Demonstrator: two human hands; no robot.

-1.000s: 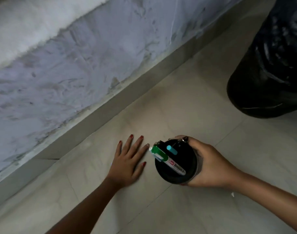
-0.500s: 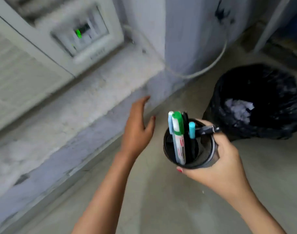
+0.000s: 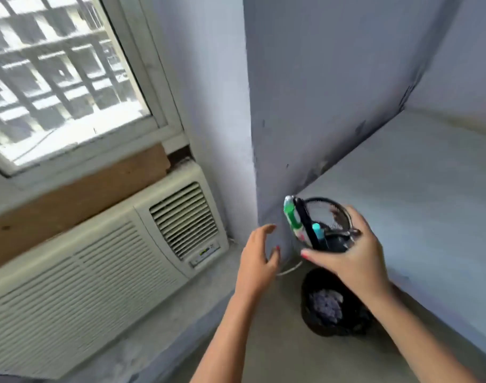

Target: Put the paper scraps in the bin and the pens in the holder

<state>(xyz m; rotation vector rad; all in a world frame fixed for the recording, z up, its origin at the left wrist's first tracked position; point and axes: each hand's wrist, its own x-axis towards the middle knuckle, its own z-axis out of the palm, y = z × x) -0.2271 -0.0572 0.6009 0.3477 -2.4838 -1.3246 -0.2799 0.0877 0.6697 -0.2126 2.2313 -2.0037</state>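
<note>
By the shelf's left corner, holder [image 3: 329, 217]: black mesh cup, up off the floor, gripped in the right hand, tilted so the mouth faces the camera; cannot tell whether touching the shelf.
Right hand [image 3: 355, 258]: fingers and thumb curled round the holder from the right and from below, red-nailed thumb tip at the cup's lower left.
Left hand [image 3: 260, 258]: holding nothing, fingers loosely curved and a little spread, palm turned toward the holder, just left of it and apart from it, in front of the wall corner [image 3: 253, 134].
Pens: 3 told apart inside the holder, all leaning on its left side; green-capped marker [image 3: 291, 214] outermost, black pen [image 3: 305, 225] beside it, teal-capped pen [image 3: 318, 230] lower and nearer the middle; too blurred to tell any others.
Bin [image 3: 311, 313]: black, on the floor, directly below the right hand, close to the foot of the shelf's front, partly hidden by the right wrist.
Paper scraps [image 3: 327, 302]: pale crumpled heap inside the bin, near its middle.
Shelf [image 3: 416, 189]: pale grey slab in the wall recess, running off to the right.
Floor [image 3: 277, 341]: grey-beige, under both forearms.
Air conditioner [image 3: 98, 258]: cream window unit at left, slatted grilles, small panel at its lower right corner.
Wooden board [image 3: 84, 189]: brown strip between the unit and the window.
Window [image 3: 56, 78]: white frame, bars beyond the glass, upper left.
Cable [image 3: 290, 269]: white, curving along the wall foot between the left hand and the bin.
</note>
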